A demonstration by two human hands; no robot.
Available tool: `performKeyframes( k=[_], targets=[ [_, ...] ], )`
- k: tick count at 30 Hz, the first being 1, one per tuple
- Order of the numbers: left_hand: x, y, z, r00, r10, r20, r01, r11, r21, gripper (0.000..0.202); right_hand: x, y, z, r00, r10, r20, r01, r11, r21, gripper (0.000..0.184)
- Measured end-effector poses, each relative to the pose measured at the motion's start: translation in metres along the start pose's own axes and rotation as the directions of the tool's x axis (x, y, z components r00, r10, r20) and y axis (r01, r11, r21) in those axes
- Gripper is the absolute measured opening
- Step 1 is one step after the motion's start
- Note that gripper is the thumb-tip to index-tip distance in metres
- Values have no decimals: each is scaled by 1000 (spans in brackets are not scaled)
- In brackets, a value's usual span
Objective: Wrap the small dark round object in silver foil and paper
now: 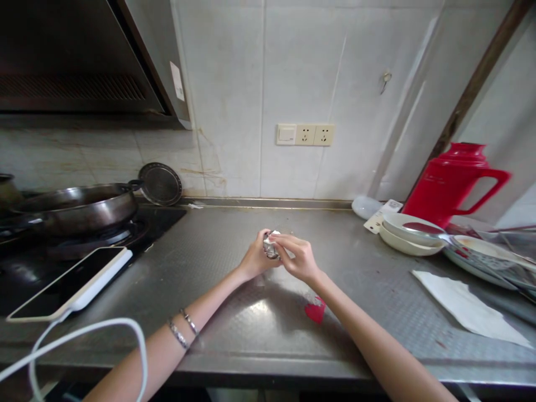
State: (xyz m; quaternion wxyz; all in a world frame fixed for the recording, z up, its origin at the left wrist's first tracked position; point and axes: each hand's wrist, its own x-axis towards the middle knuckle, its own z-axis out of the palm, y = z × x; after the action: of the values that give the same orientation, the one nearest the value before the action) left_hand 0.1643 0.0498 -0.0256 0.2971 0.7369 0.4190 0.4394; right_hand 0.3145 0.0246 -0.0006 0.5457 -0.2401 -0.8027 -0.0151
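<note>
Both my hands meet over the middle of the steel counter (259, 312). My left hand (254, 258) is closed around a small crumpled silvery ball (271, 247), which looks like foil. My right hand (298, 258) pinches the same ball from the right, fingers curled on its top. The ball is mostly hidden by my fingers. Under my right forearm lies a small red scrap (315, 310) on the counter. Two bracelets (184, 328) sit on my left wrist.
A pan (75, 209) sits on the stove at left, with a round lid (160, 183) leaning behind it. A phone (71, 282) with a white cable (84, 335) lies front left. At right stand a red thermos jug (450, 178), stacked plates (408, 231) and a white paper (464, 304).
</note>
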Motion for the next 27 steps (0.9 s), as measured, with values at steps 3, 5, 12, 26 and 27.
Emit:
performKeyframes(
  k=[3, 5, 12, 26, 27],
  targets=[
    [2, -3, 1, 1000, -11, -12, 11, 1000, -14, 84, 1, -4, -2, 999, -30, 11, 30, 999, 14, 21],
    [3, -4, 2, 1000, 6, -6, -6, 999, -44, 85, 3, -5, -4, 998, 53, -43, -51, 998, 32, 21],
    [-3, 1, 8, 996, 89, 30, -86, 990, -108, 88, 8, 4, -8, 870, 436, -231, -433, 899, 65, 26],
    [-2, 0, 10, 999, 36, 19, -32, 989, -148, 82, -1, 6, -4, 995, 95, -39, -98, 991, -91, 25],
    [-2, 0, 10, 999, 31, 12, -29, 987, -156, 82, -1, 6, -4, 997, 64, -34, -67, 992, -105, 25]
  ],
)
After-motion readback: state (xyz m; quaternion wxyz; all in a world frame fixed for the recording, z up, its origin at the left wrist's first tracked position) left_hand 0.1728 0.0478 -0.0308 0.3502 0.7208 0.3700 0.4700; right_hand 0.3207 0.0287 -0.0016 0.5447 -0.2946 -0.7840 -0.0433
